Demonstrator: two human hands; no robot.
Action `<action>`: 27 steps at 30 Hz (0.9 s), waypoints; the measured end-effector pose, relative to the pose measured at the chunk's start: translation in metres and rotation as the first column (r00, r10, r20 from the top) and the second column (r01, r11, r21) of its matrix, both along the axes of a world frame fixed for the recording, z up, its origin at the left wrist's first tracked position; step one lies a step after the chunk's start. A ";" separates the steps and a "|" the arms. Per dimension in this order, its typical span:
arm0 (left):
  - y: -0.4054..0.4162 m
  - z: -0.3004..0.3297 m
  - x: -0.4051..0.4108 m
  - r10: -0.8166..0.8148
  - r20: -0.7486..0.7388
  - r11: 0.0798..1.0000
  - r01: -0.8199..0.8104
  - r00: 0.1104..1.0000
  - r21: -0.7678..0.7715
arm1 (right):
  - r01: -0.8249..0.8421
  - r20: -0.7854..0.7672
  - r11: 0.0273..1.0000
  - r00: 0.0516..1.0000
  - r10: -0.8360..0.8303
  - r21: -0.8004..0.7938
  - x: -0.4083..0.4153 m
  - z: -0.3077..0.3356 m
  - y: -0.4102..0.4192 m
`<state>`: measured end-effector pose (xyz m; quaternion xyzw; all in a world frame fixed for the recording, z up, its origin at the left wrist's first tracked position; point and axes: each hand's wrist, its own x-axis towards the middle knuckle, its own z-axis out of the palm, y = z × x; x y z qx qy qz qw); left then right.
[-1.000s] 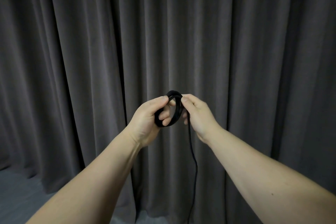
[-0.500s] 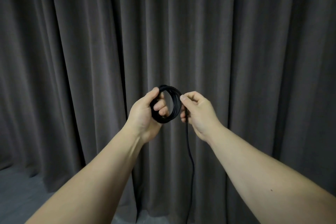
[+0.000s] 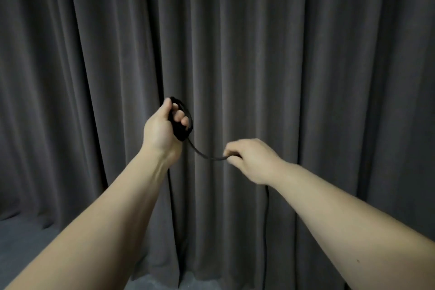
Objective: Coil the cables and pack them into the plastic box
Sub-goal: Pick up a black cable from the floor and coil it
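This looks like a staged recording space or studio rather than a lived-in room. A heavy dark grey curtain (image 3: pixel 259 54) hangs in deep pleats across the whole back, wall to wall, down to a plain grey floor (image 3: pixel 21 238). The light is dim and even.

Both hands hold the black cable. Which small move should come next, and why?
Probably the right hand should carry its pinched strand up to the coil gripped in the left hand and lay on another loop: a loose stretch of cable sags between them and more hangs below.
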<state>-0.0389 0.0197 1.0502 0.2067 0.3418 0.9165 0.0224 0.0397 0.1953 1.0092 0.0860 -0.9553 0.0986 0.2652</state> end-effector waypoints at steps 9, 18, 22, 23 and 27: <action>0.002 -0.024 0.014 0.057 -0.415 0.787 -0.296 0.908 -0.541 | -0.238 -0.103 0.962 0.969 0.225 -0.133 0.012 0.050 -0.026; 0.007 -0.030 0.028 -0.099 -0.432 0.779 -0.201 0.896 -0.594 | -0.250 -0.237 0.849 0.960 0.152 -0.465 0.010 0.053 -0.028; 0.010 -0.027 0.034 -0.127 -0.375 0.803 -0.127 0.918 -0.582 | -0.080 -0.155 0.833 0.988 -0.008 -0.547 0.005 0.054 -0.021; 0.011 -0.027 0.034 -0.116 -0.393 0.807 -0.144 0.912 -0.573 | -0.096 -0.108 0.790 0.993 0.038 -0.606 0.005 0.053 -0.020; 0.008 -0.028 0.025 -0.046 -0.351 0.848 -0.150 0.935 -0.509 | -0.214 -0.023 0.424 0.911 0.413 -0.880 0.010 0.051 -0.009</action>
